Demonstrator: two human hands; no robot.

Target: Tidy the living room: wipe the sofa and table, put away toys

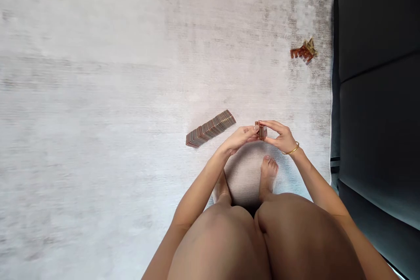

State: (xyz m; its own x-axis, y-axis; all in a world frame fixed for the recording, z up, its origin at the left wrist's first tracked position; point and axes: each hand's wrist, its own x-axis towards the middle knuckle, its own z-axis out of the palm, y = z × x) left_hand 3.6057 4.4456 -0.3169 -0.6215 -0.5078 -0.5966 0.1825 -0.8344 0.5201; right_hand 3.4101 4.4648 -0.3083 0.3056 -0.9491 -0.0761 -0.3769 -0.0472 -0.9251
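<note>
Between both hands is a small stack of thin reddish-brown slotted pieces (261, 131), raised in front of my feet. My left hand (243, 136) pinches it from the left, thumb on its near face. On the right side, the thumb and fingers of my right hand (281, 134) close on its top and bottom edges. A gold bangle (292, 148) circles my right wrist. Left of the hands, a long slanting row of thin brown and grey pieces (210, 128) lies packed face to face on the rug. What the pieces are exactly, I cannot tell.
A loose pile of reddish-brown and tan notched pieces (303, 51) lies farther off at the right. A pale, worn-patterned rug (98, 96) covers the floor. A dark sofa (377, 109) borders the right side. My bare feet (269, 170) and knees are close below the hands.
</note>
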